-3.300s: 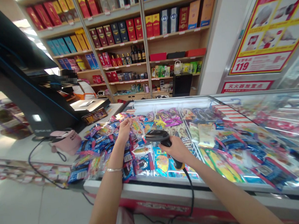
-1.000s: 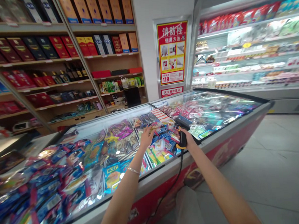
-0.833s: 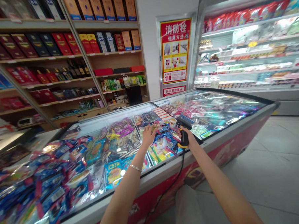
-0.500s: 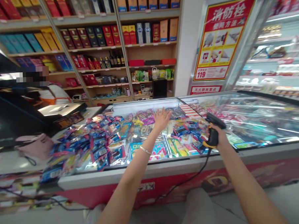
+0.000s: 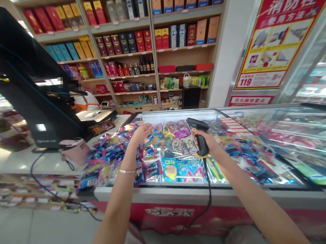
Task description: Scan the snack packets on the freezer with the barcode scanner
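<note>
My right hand [image 5: 207,140] is wrapped round the grip of a black and yellow corded scanner [image 5: 201,143], held above the glass-topped freezer. Its cable hangs down over the freezer's front edge. My left hand [image 5: 142,133], with a silver bangle on the wrist, is over the heap of blue and red snack packets [image 5: 110,147] on the left. Its fingers point right and look apart, and no item shows in them. Between the hands are purple packets [image 5: 181,129] and bright blue packets [image 5: 182,169].
A black checkout machine [image 5: 45,102] and a pink pouch [image 5: 75,151] stand on the left counter. Behind the freezer [image 5: 166,192] are shelves of boxes and bottles. A person in an orange-trimmed apron [image 5: 88,102] is at the back left.
The view has turned left. My left hand has moved left from the middle packets to the heap. My right hand has brought the scanner left, over the middle of the freezer.
</note>
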Demonstrator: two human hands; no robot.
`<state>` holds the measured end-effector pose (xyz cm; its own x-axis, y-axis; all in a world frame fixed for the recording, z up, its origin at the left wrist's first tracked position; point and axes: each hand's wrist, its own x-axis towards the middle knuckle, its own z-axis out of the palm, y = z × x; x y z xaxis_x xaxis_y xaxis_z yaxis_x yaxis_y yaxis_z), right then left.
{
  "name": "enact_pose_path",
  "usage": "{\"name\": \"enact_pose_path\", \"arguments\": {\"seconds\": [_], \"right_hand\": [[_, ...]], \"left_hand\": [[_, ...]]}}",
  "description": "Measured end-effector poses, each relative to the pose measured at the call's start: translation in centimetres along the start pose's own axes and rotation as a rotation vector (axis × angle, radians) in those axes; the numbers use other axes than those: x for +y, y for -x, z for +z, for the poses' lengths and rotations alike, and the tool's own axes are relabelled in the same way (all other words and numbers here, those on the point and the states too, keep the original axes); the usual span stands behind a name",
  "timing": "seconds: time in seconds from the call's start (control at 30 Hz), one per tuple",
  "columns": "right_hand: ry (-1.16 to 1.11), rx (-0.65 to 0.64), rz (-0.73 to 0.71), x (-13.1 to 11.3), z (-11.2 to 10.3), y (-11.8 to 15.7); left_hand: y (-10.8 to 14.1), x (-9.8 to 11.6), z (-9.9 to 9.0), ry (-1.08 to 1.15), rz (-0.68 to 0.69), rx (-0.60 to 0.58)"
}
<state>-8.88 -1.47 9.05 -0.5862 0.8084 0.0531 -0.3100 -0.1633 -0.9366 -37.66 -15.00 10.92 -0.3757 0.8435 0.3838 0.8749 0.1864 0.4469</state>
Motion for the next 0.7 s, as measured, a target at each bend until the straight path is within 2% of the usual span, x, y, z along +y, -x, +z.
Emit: {"name": "enact_pose_path", "arguments": {"seconds": [0.07, 0.17, 0.3, 0.43, 0.57, 0.7], "right_hand": [[0.017, -0.071, 0.042, 1.5, 2.1, -0.7], [0.057, -0.161, 0.102, 3.9, 4.4, -1.3], [0.12, -0.26, 0.176, 6.5, 6.2, -1.3], [0.139, -0.323, 0.216, 8.2, 6.9, -0.8], [0.186, -0.298, 0.24, 9.0, 6.6, -0.6], [0.203, -0.292, 0.248, 8.9, 6.0, -0.4]], "left_hand": [[0.4, -1.9, -0.2, -0.047, -0.034, -0.128], [0.6, -3.6, 0.2, -0.123, -0.062, -0.294], [1.2, -4.3, 0.9, -0.156, -0.087, -0.397], [2.5, -4.2, 1.1, -0.182, -0.181, -0.52], [3.0, -3.9, 1.1, -0.247, -0.19, -0.533], [2.8, -3.9, 1.3, -0.046, -0.131, -0.444]]}}
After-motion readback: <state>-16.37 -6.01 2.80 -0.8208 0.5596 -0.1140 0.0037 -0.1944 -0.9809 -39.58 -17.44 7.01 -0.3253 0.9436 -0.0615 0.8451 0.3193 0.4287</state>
